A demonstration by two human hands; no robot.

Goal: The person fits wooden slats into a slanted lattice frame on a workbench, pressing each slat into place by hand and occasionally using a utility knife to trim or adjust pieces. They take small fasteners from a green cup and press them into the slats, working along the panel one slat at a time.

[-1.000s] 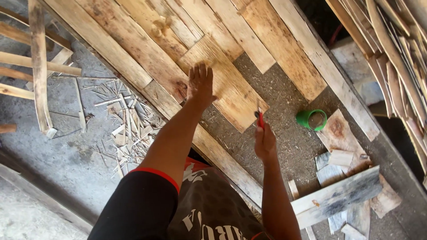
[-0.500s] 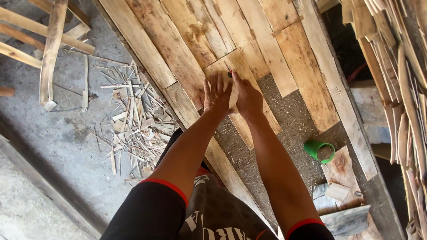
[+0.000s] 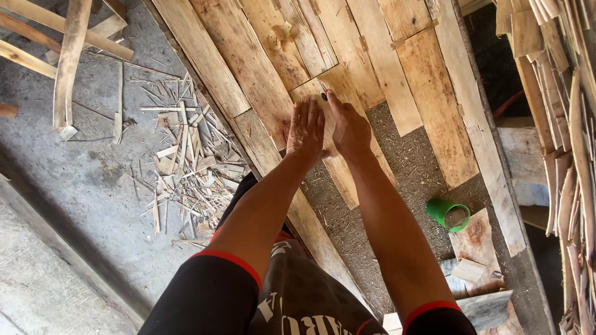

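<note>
Pressing flat and open-fingered, left hand (image 3: pixel 306 130) steadies short plank (image 3: pixel 329 139); right hand (image 3: pixel 349 127) pinches red-tipped marker (image 3: pixel 324 95), with right boards laid and near gap unfilled.

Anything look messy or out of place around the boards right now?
Yes: a heap of wood splinters is strewn across the concrete floor left of the boards, and a green cup lies tipped on its side.
</note>
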